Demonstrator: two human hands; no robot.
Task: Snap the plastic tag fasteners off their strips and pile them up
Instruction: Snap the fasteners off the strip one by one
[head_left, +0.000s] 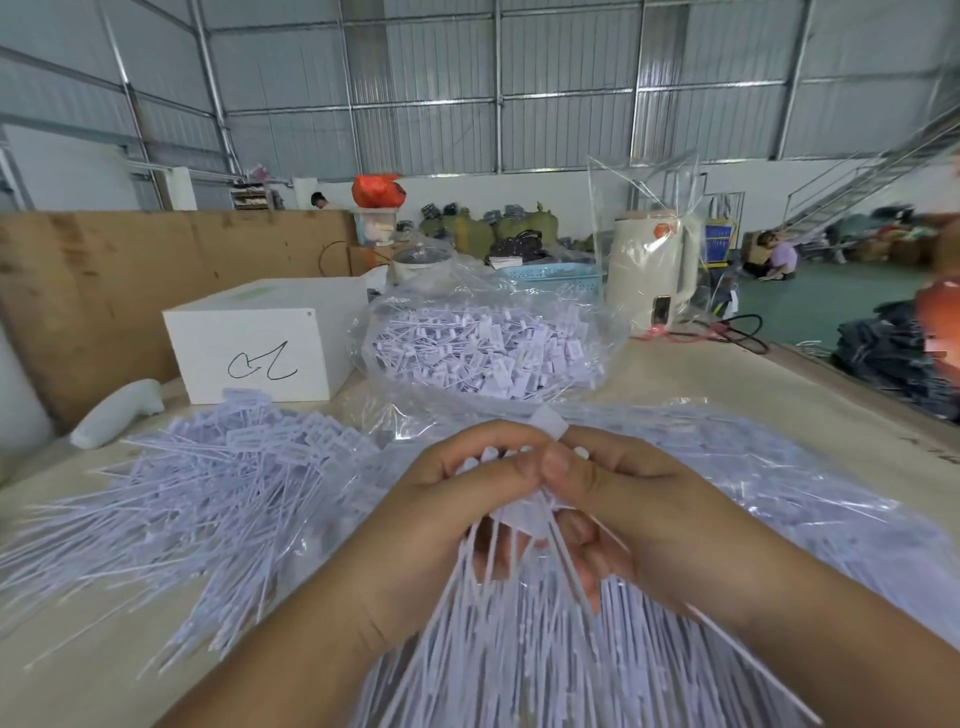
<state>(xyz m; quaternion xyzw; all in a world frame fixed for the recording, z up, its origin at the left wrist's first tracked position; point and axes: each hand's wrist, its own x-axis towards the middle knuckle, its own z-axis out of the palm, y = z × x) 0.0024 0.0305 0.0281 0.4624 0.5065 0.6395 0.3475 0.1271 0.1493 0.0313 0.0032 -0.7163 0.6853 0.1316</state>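
My left hand (441, 514) and my right hand (639, 509) meet at the centre of the table, both gripping one strip of white plastic tag fasteners (524, 514). Thumbs press side by side on the strip's top, and its thin tails hang down between my palms. A flat tag end (550, 423) sticks up above my fingers. A loose pile of fasteners (208, 483) spreads over the table to the left. More fasteners (545, 654) lie under and in front of my hands on clear plastic.
A clear bag full of fasteners (483, 348) sits behind my hands. A white box with a black scribble (265, 343) stands at back left, a cream kettle (649, 270) at back right. Brown board (104, 291) walls the left side. The table edge (831, 374) runs along the right.
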